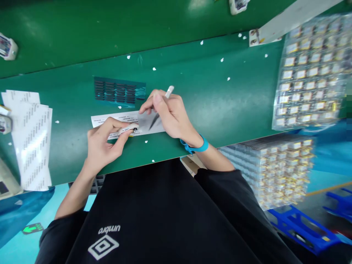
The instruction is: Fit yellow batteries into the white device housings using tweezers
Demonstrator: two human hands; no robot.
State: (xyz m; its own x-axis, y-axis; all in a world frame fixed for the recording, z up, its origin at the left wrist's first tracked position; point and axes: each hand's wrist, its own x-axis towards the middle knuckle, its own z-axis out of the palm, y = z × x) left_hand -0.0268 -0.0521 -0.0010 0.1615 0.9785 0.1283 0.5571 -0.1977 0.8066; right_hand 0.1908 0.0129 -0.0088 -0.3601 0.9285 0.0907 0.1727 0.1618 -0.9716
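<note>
My left hand (pixel 104 145) pinches a small white plastic part (pixel 127 129) between thumb and fingers. A dark detail shows at the part's right end. Beneath it lies a printed white paper strip (pixel 96 120), partly covered by both hands. My right hand (pixel 173 115) is closed around tweezers (pixel 169 92), with their pale end up and their dark tips slanting down over the strip, apart from the white part. Just beyond the strip, a teal sheet (pixel 140 91) carries rows of small black pieces.
Printed white sheets (pixel 34 143) are piled at the left. Clear trays of small parts (pixel 308 84) stand at the right, with another stack (pixel 277 168) below the table edge. White dots (pixel 154 69) are scattered on the green table (pixel 242 102). A metal bracket (pixel 288 22) rises at the back right.
</note>
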